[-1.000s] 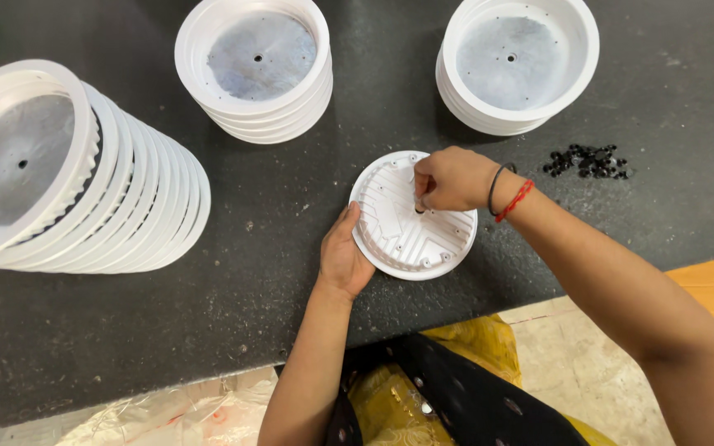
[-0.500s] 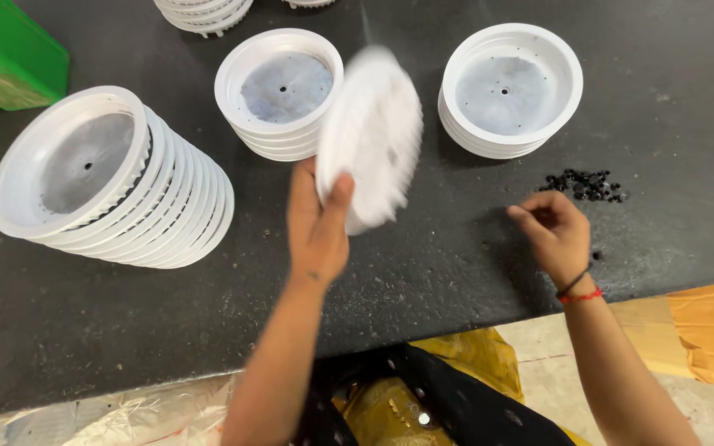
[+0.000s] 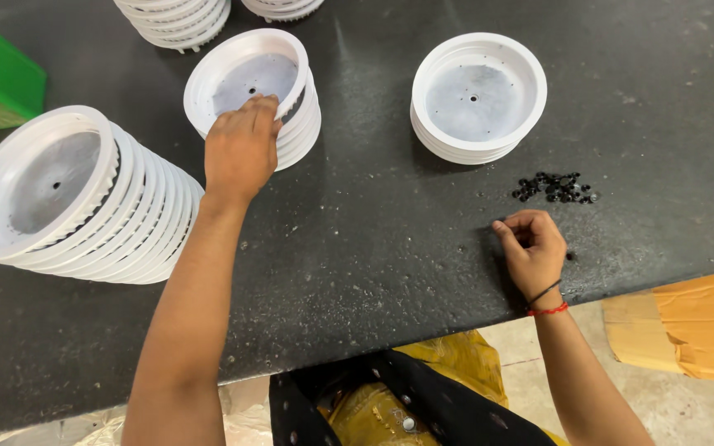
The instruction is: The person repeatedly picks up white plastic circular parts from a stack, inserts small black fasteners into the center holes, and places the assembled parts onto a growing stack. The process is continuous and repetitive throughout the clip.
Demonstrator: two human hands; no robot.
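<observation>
White plastic discs (image 3: 249, 83), likely light and stiff, stack upper left; left hand (image 3: 241, 149) grips the top rim. Right hand (image 3: 532, 252) is pinched near black screws (image 3: 555, 187).

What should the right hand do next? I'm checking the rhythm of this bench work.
Probably reach to the pile of small black parts and pick one up: the right hand rests curled just below it, while the left hand lies on the rim of the middle stack of white discs.
</observation>
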